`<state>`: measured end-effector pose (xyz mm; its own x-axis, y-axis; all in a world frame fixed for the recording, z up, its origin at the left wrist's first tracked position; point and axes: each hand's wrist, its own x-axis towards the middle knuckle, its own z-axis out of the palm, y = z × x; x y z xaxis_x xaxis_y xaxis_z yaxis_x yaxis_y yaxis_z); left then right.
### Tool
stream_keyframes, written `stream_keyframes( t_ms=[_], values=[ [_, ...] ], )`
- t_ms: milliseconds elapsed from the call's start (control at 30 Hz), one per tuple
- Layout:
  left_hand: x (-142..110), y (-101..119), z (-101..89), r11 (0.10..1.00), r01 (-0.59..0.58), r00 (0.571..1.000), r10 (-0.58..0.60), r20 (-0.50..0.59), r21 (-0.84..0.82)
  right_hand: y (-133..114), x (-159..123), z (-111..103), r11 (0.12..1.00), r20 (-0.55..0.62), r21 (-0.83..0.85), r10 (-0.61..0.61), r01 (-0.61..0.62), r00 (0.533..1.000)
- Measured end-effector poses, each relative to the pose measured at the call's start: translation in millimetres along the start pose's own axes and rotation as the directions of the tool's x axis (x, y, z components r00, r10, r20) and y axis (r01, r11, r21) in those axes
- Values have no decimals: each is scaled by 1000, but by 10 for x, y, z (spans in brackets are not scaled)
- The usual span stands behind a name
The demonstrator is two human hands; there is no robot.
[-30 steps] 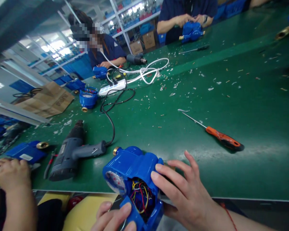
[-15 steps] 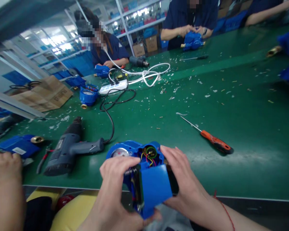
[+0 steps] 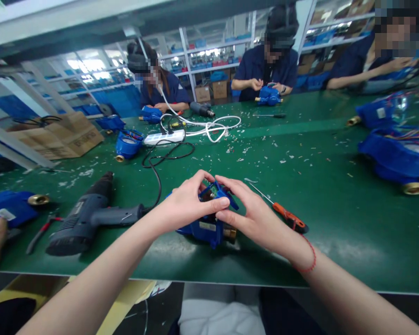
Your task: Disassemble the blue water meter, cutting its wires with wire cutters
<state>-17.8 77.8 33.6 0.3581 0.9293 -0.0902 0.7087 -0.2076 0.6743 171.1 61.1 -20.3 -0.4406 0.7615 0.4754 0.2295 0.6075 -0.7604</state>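
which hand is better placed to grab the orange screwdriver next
Likely the right hand: the orange screwdriver lies on that side, near its wrist, while the left hand is farther away. Both are at the blue device, though.

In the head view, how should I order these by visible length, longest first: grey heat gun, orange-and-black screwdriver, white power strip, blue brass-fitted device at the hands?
1. Grey heat gun
2. Orange-and-black screwdriver
3. White power strip
Unranked: blue brass-fitted device, partly hidden.
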Motion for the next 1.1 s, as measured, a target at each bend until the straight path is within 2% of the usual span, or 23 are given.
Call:
stream_keyframes(
  t_ms=[100,200,233,300,367,467,567,700,800,933,1100],
  values=[
    [-31,-39,-72,994,-26,997,34,74,-102,8,90,-73,999,110,37,-12,8,994],
    [-59,-126,-170,986,-56,988,77,133,-157,73,120,-84,989,93,138,36,-48,995],
    [-59,-171,-197,992,-80,987,92,129,-101,109,124,-83,982,71,170,67,-78,995],
    [-47,-272,-226,986,-117,989,105,106,120,197,130,-87,965,51,222,129,-137,990],
    [-24,-368,-223,940,-133,989,107,99,315,290,134,-107,950,58,265,157,-166,986],
    [4,-447,-176,923,-157,985,119,125,351,399,132,-146,930,69,319,170,-183,983],
    [-13,-454,-103,922,-147,989,127,80,357,443,111,-165,923,66,324,195,-206,979],
    [-146,-449,36,917,-93,991,124,-55,388,356,46,-138,938,7,249,247,-241,969],
    [-297,-462,163,918,-62,978,134,-160,391,187,-16,-73,964,-45,76,259,-255,965],
    [-462,-485,308,913,-31,943,162,-291,406,-13,-26,57,949,-58,-185,251,-257,966],
    [-585,-505,422,884,-51,892,249,-377,464,-120,94,135,913,-81,-279,285,-296,955]
  ],
)
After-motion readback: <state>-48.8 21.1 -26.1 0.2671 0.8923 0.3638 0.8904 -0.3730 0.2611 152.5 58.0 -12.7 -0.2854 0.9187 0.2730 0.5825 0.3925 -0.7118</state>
